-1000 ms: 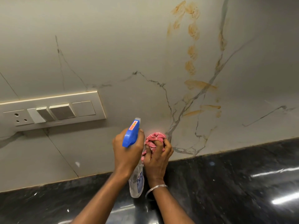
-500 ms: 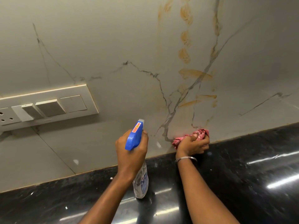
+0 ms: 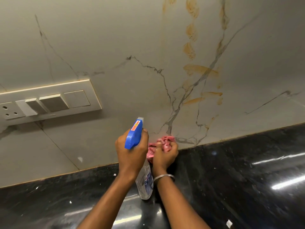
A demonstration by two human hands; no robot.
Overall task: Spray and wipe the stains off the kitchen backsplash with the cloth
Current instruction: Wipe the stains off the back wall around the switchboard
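Pink cloth (image 3: 162, 144) is bunched tight in the right hand (image 3: 165, 156), which half a second ago wiped further right along the foot of the backsplash (image 3: 115, 47) and has now come back, just beside the left hand (image 3: 132, 152). The left hand is closed around the spray bottle (image 3: 144, 180), its blue head (image 3: 134, 134) pointing at the wall. Above and to the right of the cloth, the orange stains (image 3: 199, 71) look untouched, so I judge the main wiping is not yet begun. Black counter (image 3: 231, 179) lies below.
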